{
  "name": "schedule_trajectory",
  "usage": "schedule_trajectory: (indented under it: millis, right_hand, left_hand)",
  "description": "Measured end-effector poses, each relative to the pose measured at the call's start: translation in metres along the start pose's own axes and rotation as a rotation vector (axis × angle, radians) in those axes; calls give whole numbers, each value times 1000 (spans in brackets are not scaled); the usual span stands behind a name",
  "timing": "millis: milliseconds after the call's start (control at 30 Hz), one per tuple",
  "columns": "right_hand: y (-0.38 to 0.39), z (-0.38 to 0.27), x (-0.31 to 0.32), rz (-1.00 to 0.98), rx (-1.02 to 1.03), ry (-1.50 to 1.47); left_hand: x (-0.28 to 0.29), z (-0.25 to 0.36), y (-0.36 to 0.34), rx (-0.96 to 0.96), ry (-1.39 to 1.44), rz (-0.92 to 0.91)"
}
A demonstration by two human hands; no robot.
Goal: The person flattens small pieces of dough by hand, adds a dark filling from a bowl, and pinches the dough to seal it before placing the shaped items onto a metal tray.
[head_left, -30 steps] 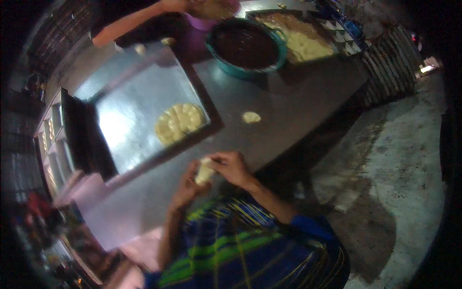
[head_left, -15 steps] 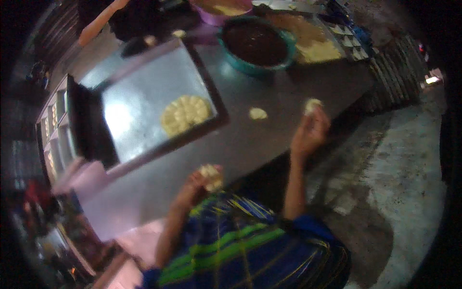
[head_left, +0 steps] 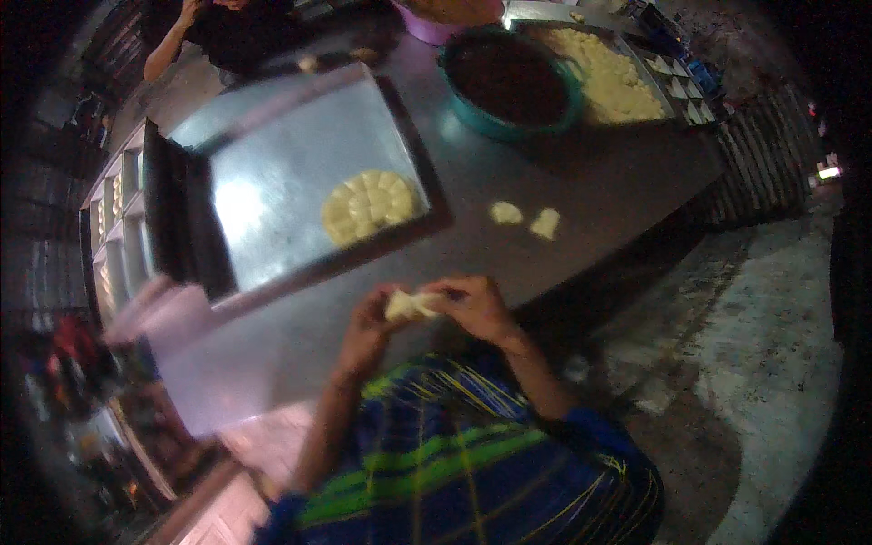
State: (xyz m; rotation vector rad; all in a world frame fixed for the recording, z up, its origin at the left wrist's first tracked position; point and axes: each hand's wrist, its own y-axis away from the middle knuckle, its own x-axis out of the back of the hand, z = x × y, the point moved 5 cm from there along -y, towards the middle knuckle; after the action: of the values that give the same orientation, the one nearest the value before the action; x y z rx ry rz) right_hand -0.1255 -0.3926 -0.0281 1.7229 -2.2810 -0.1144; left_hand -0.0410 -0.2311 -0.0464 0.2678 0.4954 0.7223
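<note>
A pale piece of dough [head_left: 411, 306] is held between my two hands, over the near edge of the metal table. My left hand [head_left: 369, 320] grips its left end, with the fingers curled round it. At the other end, the fingers of my right hand [head_left: 479, 311] pinch it. Two small dough lumps, one rounded [head_left: 506, 213] and one longer [head_left: 545, 223], lie side by side on the table beyond my right hand. Beyond my left hand, a curved cluster of dough pieces [head_left: 368, 204] sits in the near right corner of a metal tray [head_left: 300, 154].
A teal basin [head_left: 513, 127] of dark filling stands at the back, near a purple basin [head_left: 427, 27]. Right of it is a tray of many dough pieces [head_left: 618, 86]. Another person's arm [head_left: 168, 47] shows at the far left. Divided racks [head_left: 118, 218] stand left.
My right hand has come in from the right to meet my left hand at the dough. A second lump now lies on the table beside the first.
</note>
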Motion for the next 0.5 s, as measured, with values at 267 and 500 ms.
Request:
schedule_trajectory:
  millis: [267, 500]
  right_hand:
    - [3, -57, 107, 953, 484, 616]
    - [-64, 33, 50, 540, 526, 1169]
  left_hand:
    - [76, -51, 0, -112, -30, 185]
    - [37, -14, 7, 79, 825, -107]
